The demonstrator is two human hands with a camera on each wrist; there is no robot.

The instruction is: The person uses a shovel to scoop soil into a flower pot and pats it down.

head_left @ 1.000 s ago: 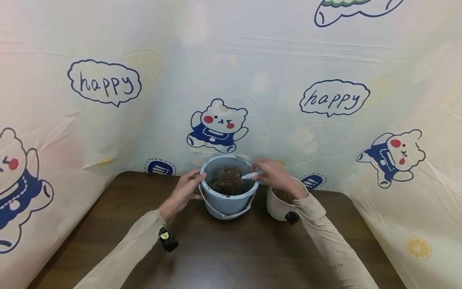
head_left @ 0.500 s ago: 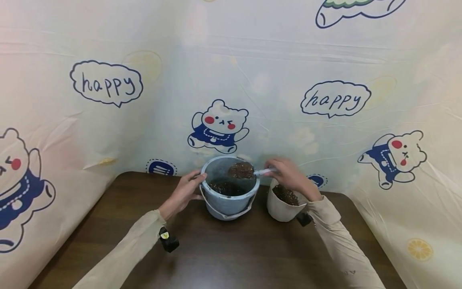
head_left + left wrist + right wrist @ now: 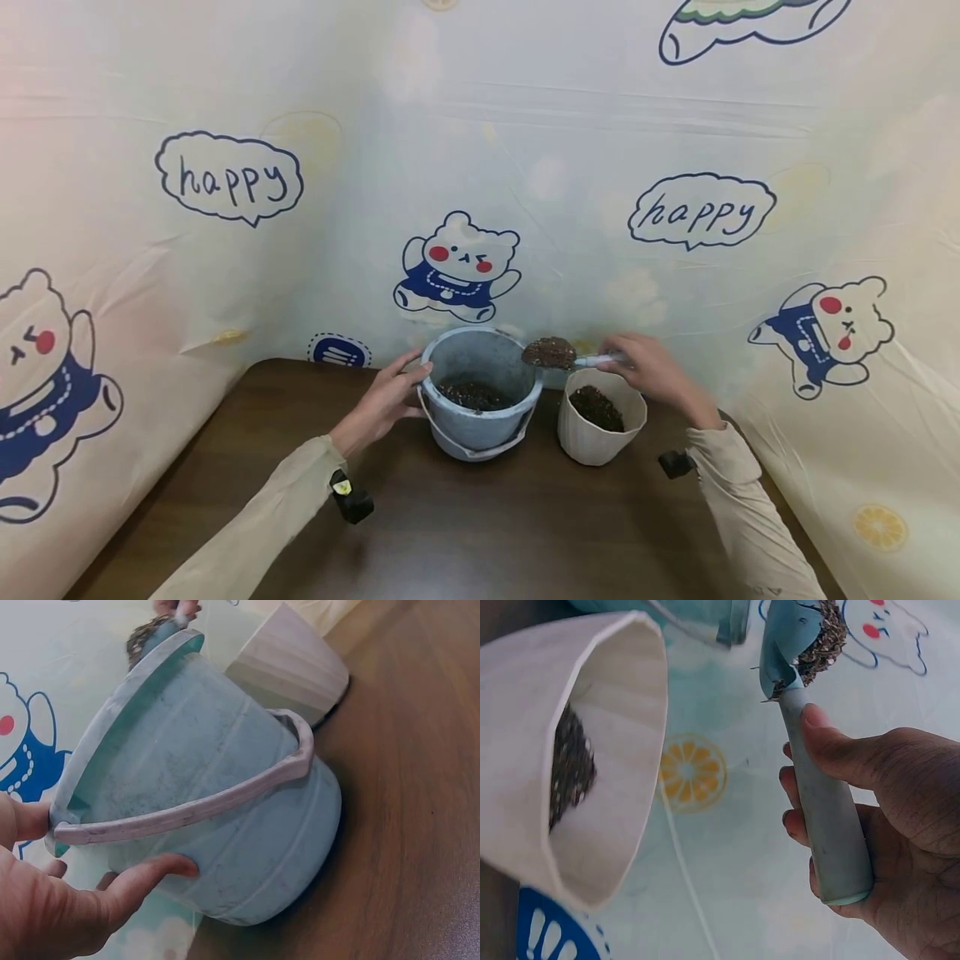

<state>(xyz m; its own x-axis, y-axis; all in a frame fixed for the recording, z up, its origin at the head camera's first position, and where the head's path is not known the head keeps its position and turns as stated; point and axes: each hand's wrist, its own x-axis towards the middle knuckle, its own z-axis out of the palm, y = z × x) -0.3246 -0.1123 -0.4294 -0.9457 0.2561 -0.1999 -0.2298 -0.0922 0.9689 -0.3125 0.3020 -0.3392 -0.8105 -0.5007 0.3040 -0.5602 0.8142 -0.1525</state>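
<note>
Head view: one blue bucket (image 3: pixel 483 429), upright on the tabletop (image 3: pixel 480 525), soil inside; your left hand (image 3: pixel 382 404) grips its side, fingers at the rim, as half a second ago. One white pot (image 3: pixel 596 446), just beside it, soil inside. One scoop (image 3: pixel 596 360), heaped with soil, held in your right hand (image 3: pixel 652 367); it has shifted from over the bucket's interior to the rim nearest the pot.

Left wrist view: one carrying handle (image 3: pixel 202 808), slanting across the bucket's outer wall; your thumb presses that wall.

Right wrist view: your fingers curl round the scoop's grip, thumb along it, pot apart.
</note>
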